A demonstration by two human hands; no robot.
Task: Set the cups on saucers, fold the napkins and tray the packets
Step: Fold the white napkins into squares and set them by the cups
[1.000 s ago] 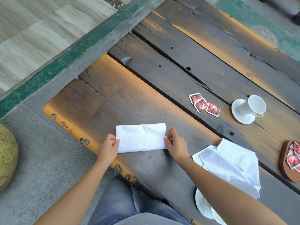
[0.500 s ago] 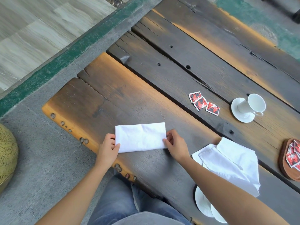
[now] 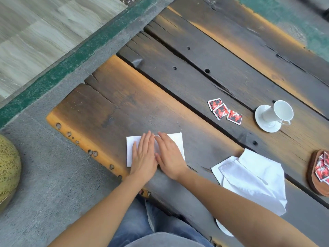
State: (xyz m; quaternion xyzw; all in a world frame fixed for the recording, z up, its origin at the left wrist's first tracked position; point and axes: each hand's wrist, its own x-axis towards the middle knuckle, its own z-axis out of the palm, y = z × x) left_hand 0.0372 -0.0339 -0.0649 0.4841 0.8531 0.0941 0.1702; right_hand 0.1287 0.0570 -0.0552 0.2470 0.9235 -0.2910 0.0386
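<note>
A folded white napkin (image 3: 178, 141) lies near the front edge of the dark wooden table (image 3: 160, 86). My left hand (image 3: 143, 157) and my right hand (image 3: 170, 155) lie flat on it side by side, fingers straight, pressing it down. Loose white napkins (image 3: 252, 177) lie in a heap to the right. Three red packets (image 3: 224, 111) sit further back. A white cup (image 3: 277, 112) stands on its saucer (image 3: 267, 124). A wooden tray (image 3: 315, 173) at the right edge holds several red packets (image 3: 323, 166).
A white saucer (image 3: 223, 229) peeks out under my right forearm at the table's front edge. A yellow-green round object (image 3: 8, 168) sits on the concrete floor at the left. Gaps run between the table's planks.
Both hands left the napkin's two ends and moved inward onto its middle, now lying flat on top. The napkin looks narrower than before.
</note>
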